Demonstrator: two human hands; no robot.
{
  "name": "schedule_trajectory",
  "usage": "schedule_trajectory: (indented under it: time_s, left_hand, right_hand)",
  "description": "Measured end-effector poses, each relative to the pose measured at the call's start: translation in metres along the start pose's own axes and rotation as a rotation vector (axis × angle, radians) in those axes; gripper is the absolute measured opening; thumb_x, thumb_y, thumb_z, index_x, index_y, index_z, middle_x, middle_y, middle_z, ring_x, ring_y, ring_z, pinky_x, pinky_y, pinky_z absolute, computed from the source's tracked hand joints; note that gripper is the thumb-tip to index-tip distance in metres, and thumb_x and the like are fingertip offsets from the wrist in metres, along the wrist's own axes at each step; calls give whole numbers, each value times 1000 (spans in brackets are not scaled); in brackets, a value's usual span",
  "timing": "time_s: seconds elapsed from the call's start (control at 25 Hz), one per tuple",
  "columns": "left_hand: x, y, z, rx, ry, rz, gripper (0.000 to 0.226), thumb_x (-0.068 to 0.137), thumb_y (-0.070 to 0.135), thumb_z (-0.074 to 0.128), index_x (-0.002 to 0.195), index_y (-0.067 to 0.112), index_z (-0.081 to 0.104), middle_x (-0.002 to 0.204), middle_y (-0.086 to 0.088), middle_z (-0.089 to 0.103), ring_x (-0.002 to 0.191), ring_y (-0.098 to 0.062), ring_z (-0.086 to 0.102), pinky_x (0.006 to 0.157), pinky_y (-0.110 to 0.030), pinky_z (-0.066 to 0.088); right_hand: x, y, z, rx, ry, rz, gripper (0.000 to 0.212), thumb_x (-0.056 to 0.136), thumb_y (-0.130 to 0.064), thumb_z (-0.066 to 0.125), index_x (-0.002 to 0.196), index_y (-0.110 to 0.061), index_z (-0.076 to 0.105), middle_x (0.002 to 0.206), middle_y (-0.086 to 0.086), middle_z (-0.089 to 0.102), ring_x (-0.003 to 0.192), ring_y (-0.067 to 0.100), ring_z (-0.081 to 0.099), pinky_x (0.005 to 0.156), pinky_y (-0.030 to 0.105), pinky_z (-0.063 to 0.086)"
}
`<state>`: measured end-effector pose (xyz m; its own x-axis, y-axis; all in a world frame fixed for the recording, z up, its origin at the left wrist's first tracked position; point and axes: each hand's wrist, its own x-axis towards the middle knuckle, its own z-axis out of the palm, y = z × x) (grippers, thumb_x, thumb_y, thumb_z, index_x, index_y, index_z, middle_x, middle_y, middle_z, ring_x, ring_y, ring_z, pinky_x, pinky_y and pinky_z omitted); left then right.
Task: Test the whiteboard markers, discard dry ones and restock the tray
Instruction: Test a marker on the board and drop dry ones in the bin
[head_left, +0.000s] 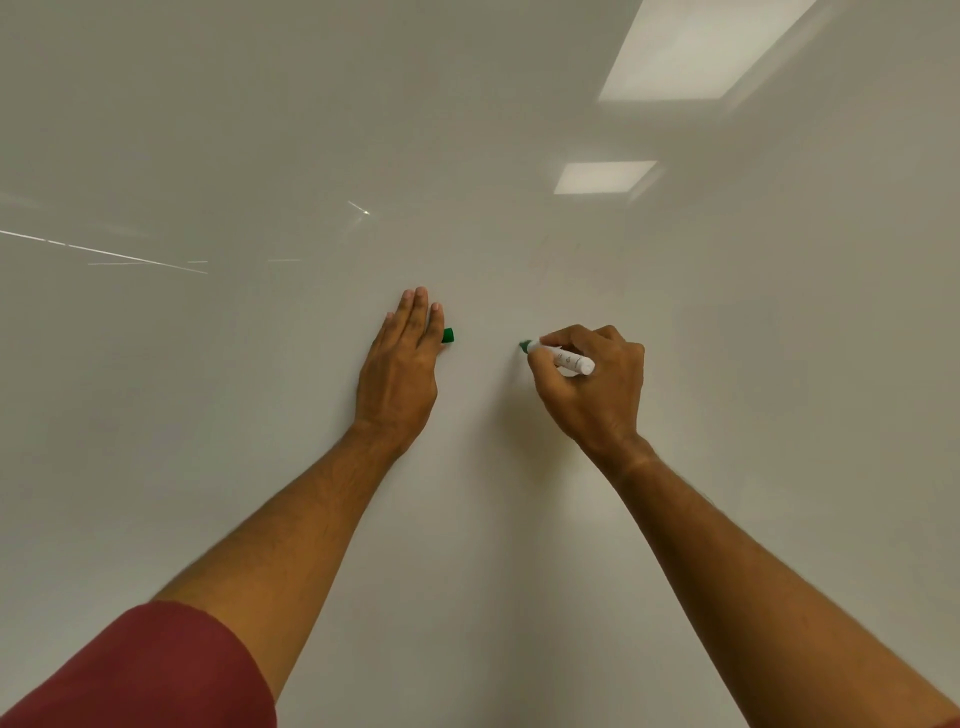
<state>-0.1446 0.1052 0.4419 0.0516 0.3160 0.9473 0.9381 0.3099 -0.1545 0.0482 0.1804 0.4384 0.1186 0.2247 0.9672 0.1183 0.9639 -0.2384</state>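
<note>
The person stands close to a big, shiny white whiteboard (260, 467) that fills the whole view. The right hand (592, 387) is curled round a white plastic marker with a green tip (563, 357), pinching it near the front, and the green tip sits right at the board, just to the right of the middle. No green line shows on the board near the tip yet, so it looks like the test stroke is only starting. The left hand (402, 371) lies flat on the board with its fingers straight, and a small green plastic cap (448, 335) pokes out from under the fingers on the right side; how the hand keeps hold of the cap cannot be seen. A dark red sleeve (145, 670) shows at the near left corner. Some things could go wrong from here. The cap could slip out from under the flat fingers and drop, because nothing curls round it. If the tip only brushes the board softly, a good marker could look dry and get thrown away by mistake. If the marker stays open too long, it could dry out. Bright light patches (691, 52) shine on the board at the far right and could hide a pale line. No tray, bin or box can be seen here, so what is in them cannot be told.
</note>
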Motion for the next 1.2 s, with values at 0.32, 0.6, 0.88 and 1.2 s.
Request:
schedule_trajectory:
  time_s: [0.32, 0.6, 0.88, 1.2]
  left_hand:
    - [-1, 8, -4, -29, -15, -50, 61, 75, -24, 58, 133, -7, 47, 145, -26, 38, 138, -38, 33, 109, -39, 29]
    - [-11, 13, -11, -9, -35, -52, 51, 74, -18, 68, 123, -4, 60, 137, -26, 49, 130, -40, 44, 102, -44, 39]
    - [-23, 22, -27, -169, -42, 54, 28, 76, 0, 76, 103, 0, 71, 90, -13, 61, 87, -32, 56, 63, -37, 53]
    - [-38, 20, -37, -212, -103, 150, 30, 76, 2, 76, 106, -1, 70, 87, -12, 62, 84, -31, 56, 64, -36, 51]
  right_hand:
    - [3, 10, -24, -10, 32, 61, 8, 85, -26, 65, 84, -24, 72, 69, -15, 67, 57, 7, 57, 56, 33, 49]
    - [-11, 11, -38, 283, -147, 287, 8, 83, -24, 74, 88, -20, 77, 85, -9, 72, 77, 7, 67, 65, 19, 50]
    - [-26, 8, -38, 406, -316, 407, 16, 78, -18, 80, 94, -15, 78, 84, -4, 74, 66, 1, 61, 57, 13, 44]
    - [-43, 1, -30, 387, -380, 433, 17, 78, -22, 81, 95, -18, 78, 87, -7, 74, 71, -1, 63, 59, 10, 43]
